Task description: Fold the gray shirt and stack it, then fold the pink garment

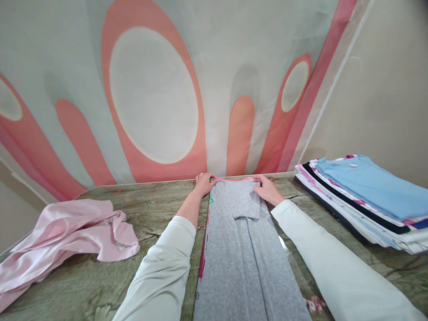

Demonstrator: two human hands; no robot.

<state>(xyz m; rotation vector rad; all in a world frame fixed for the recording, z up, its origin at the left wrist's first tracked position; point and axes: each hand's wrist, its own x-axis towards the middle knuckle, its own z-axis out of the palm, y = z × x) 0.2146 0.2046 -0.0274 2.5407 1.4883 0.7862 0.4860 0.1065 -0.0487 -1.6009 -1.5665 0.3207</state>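
A grey T-shirt [230, 258] lies lengthwise on the table in front of me, its sides folded inward and one short sleeve flat on top near the far end. Pink trim shows along its neckline, and bits of pink and green print peek out at the left edge. My left hand [203, 183] pinches the far left corner by the collar. At the far right corner, my right hand [268, 191] grips the fabric beside the sleeve between thumb and fingers. The near end of the shirt runs out of view.
On the right stands a stack of folded shirts [371, 187], light blue on top. A crumpled pink garment [76, 232] lies at the left. The wood-patterned table [157, 267] ends at a wall covering [217, 133] with pink and orange shapes.
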